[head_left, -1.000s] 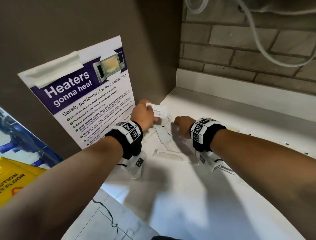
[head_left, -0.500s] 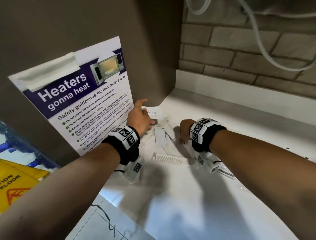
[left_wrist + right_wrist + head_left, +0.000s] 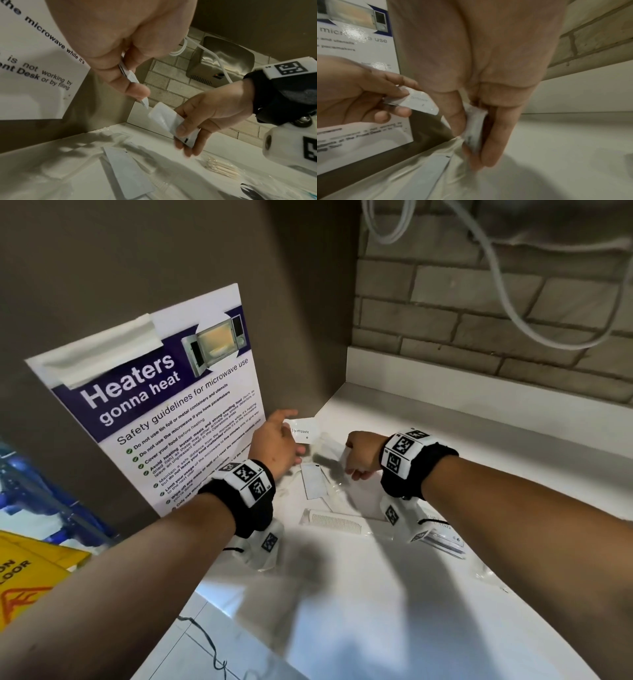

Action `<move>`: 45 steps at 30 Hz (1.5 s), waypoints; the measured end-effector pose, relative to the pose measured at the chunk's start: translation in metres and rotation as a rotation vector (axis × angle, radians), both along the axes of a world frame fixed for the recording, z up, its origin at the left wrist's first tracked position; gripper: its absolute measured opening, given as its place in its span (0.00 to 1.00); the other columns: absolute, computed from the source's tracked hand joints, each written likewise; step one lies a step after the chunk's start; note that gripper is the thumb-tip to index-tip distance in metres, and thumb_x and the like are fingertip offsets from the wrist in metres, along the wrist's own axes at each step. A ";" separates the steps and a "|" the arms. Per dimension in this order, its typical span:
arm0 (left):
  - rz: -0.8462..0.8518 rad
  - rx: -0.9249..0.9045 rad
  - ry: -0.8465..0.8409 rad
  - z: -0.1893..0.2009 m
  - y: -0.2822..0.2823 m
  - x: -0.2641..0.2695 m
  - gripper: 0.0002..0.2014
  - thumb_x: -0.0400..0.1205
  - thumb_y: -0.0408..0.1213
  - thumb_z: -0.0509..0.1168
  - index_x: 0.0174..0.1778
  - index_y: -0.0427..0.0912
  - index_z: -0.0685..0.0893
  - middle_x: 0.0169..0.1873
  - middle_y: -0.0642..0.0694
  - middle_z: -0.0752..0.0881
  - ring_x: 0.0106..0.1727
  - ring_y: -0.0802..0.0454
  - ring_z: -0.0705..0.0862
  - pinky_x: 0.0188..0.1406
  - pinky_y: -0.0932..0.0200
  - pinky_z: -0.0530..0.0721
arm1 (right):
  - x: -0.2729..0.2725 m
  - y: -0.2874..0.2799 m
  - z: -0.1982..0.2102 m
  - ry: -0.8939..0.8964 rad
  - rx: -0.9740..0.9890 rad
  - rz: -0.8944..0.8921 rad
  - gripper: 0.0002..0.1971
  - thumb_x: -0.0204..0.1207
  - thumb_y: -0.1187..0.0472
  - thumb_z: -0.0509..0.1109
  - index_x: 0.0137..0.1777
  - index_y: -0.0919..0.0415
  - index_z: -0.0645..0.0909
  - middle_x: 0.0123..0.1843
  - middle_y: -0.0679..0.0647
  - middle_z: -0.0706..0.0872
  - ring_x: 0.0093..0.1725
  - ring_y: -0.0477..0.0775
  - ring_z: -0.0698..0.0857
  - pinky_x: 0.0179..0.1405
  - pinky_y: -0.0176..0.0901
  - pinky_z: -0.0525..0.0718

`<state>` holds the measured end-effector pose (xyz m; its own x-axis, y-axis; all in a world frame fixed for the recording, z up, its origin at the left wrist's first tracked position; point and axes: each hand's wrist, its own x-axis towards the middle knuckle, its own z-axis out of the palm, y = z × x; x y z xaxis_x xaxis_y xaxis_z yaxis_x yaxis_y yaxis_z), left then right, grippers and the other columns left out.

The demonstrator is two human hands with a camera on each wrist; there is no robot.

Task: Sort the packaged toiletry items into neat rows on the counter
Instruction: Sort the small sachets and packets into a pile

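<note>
My left hand (image 3: pixel 275 448) pinches a small white toothpaste packet (image 3: pixel 303 430) above the back left corner of the white counter (image 3: pixel 376 594); the same packet (image 3: pixel 419 102) shows in the right wrist view. My right hand (image 3: pixel 361 455) grips another white sachet (image 3: pixel 169 121) between thumb and fingers, seen edge-on as a sachet (image 3: pixel 475 129) in its own wrist view. Below the hands lie a flat white packet (image 3: pixel 313 481), a wrapped white comb (image 3: pixel 334 522) and a clear pack of cotton buds (image 3: pixel 221 167).
A microwave safety poster (image 3: pixel 164 412) leans on the brown side wall to the left. Brick wall (image 3: pixel 479 313) and white cables (image 3: pixel 513 289) stand behind the counter. A wrapped item (image 3: pixel 443 537) lies right of my right wrist. A yellow floor sign (image 3: pixel 30 573) is at lower left.
My left hand has lifted the toothpaste packet slightly up and away from the pile. My right hand has raised its sachet off the counter.
</note>
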<state>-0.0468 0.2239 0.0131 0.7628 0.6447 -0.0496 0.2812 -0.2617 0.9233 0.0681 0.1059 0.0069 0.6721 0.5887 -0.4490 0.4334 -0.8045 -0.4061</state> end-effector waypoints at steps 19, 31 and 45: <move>-0.069 0.129 -0.067 -0.003 0.006 -0.008 0.16 0.90 0.30 0.48 0.67 0.41 0.77 0.41 0.39 0.84 0.18 0.66 0.80 0.19 0.69 0.79 | 0.002 0.039 -0.051 -0.059 -0.062 0.080 0.14 0.45 0.51 0.78 0.32 0.54 0.86 0.28 0.51 0.90 0.34 0.55 0.92 0.35 0.53 0.92; -0.013 -0.064 -0.092 -0.003 -0.001 0.006 0.16 0.88 0.29 0.49 0.55 0.47 0.81 0.36 0.35 0.87 0.25 0.46 0.82 0.29 0.52 0.80 | 0.005 -0.033 0.048 -0.131 0.368 -0.109 0.13 0.71 0.61 0.76 0.51 0.66 0.80 0.38 0.58 0.87 0.37 0.57 0.83 0.40 0.49 0.83; -0.225 -0.313 -0.186 0.005 -0.024 0.007 0.15 0.88 0.29 0.51 0.51 0.42 0.83 0.40 0.36 0.88 0.23 0.51 0.85 0.22 0.61 0.77 | -0.014 -0.040 0.036 -0.199 0.429 0.006 0.25 0.55 0.66 0.87 0.48 0.59 0.77 0.51 0.52 0.76 0.46 0.54 0.79 0.47 0.41 0.78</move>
<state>-0.0400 0.2002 0.0180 0.8972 0.4368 -0.0648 0.0702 0.0038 0.9975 0.0536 0.0657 0.0426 0.7162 0.6974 -0.0274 0.5408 -0.5794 -0.6098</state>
